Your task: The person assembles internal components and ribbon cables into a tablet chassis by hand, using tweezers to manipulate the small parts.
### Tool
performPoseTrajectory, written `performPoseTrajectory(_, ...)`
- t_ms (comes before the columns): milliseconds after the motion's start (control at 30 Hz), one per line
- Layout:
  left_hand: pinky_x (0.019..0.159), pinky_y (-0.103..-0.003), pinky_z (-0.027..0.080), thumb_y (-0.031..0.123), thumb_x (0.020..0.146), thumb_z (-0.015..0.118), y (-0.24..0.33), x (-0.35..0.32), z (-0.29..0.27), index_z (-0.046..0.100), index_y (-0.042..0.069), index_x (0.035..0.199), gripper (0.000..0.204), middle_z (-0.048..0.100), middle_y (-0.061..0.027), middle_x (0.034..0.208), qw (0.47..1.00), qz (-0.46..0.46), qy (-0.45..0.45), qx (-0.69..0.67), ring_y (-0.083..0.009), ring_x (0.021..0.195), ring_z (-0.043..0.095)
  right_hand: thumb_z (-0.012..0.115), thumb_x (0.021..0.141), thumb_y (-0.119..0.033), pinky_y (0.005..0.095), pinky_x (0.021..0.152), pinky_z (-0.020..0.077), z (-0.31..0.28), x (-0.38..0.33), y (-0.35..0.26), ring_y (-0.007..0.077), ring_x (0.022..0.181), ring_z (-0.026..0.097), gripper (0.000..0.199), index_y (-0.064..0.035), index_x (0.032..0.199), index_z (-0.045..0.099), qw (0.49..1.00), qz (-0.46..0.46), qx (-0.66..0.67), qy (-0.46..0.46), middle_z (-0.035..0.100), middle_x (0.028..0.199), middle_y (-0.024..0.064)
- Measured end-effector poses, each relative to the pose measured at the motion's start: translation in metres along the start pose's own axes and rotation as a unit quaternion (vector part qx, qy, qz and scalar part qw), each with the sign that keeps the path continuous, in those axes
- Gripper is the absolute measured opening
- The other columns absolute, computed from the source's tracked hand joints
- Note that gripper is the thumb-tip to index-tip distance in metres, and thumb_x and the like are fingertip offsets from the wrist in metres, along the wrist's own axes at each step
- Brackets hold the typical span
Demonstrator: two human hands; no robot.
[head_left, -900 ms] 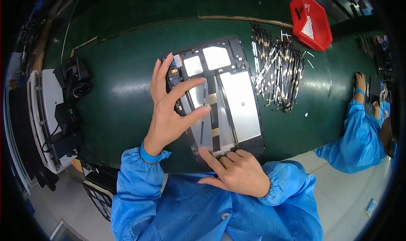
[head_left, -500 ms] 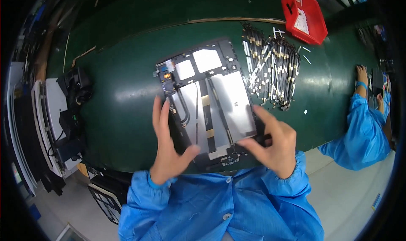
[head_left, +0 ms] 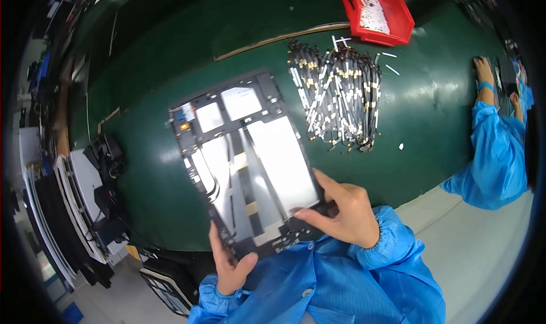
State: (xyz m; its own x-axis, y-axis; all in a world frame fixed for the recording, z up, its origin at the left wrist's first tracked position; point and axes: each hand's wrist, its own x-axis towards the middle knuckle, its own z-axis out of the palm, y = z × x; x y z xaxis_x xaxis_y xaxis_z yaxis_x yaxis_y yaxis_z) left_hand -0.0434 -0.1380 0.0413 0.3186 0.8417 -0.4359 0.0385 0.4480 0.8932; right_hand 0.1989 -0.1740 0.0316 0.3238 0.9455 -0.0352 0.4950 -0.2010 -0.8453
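Your left hand [head_left: 232, 273] grasps the opened tablet [head_left: 261, 176] by its lower left edge, near the table [head_left: 153, 176] front; lift unclear. Your right hand [head_left: 350, 216] pinches its lower right corner. Step seems two-handed handling; any shift calls for even, level support.

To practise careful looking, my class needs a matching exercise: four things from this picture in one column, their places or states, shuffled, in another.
1. tablet
2. thin strips
3. red bin
4. left hand

A. heaped on the green table
B. at the tablet's near left corner
C. white pieces inside
D. silver panels showing

Pairs: 1-D, 2-A, 3-C, 4-B
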Motion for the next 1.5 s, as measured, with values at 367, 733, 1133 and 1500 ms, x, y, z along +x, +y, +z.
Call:
performPoseTrajectory(367, 0.046, -0.017, 0.036, 0.034, 0.099, 0.045, 0.088, 0.162, -0.002, 0.059, 0.007, 0.119, 0.037, 0.066, -0.0079, 0.109, 0.973, 0.113, -0.073, -0.187, -0.0069, 0.054, 0.048, 0.071, 0.082, -0.023, 0.0306, 0.045, 0.0434, -0.023, 0.047, 0.018, 0.0226, 0.046, 0.055, 0.026, -0.0029, 0.096, 0.063, 0.975, -0.147, 0.158, 0.062, 0.055, 0.056, 0.0089)
performPoseTrajectory(733, 0.104, -0.041, 0.044, 0.032, 0.096, 0.055, 0.153, 0.392, 0.038, 0.032, 0.001, 0.140, 0.058, 0.038, -0.0135, 0.139, 0.958, 0.204, -0.069, -0.190, -0.0258, 0.124, 0.044, 0.065, 0.086, -0.038, 0.0302, 0.047, 0.0420, 0.013, 0.042, 0.030, 0.0219, 0.047, 0.052, 0.042, -0.0085, 0.063, 0.046, 0.952, -0.284, -0.028, 0.113, 0.047, 0.052, 0.0051)
performPoseTrajectory(1133, 0.112, -0.042, 0.024, 0.006, 0.081, 0.064, 0.050, 0.217, 0.107, 0.054, 0.004, 0.126, 0.046, 0.037, -0.0156, 0.146, 0.782, 0.433, -0.135, 0.428, -0.0335, 0.139, 0.029, 0.065, 0.085, -0.033, 0.0337, 0.052, 0.0456, 0.026, 0.040, 0.031, 0.0226, 0.054, 0.057, 0.033, -0.0084, 0.067, 0.050, 0.962, -0.243, -0.098, 0.069, 0.053, 0.057, 0.0059)
performPoseTrajectory(1500, 0.114, -0.049, 0.013, 0.054, 0.073, 0.071, 0.044, 0.197, 0.098, 0.032, 0.009, 0.145, 0.094, 0.029, -0.0158, 0.150, 0.668, 0.417, -0.216, 0.577, -0.0359, 0.141, 0.021, 0.061, 0.088, -0.023, 0.0447, 0.052, 0.0476, -0.067, 0.061, 0.069, 0.0368, 0.058, 0.062, 0.020, -0.0075, 0.101, 0.064, 0.913, 0.073, -0.257, 0.307, 0.062, 0.062, 0.0186)
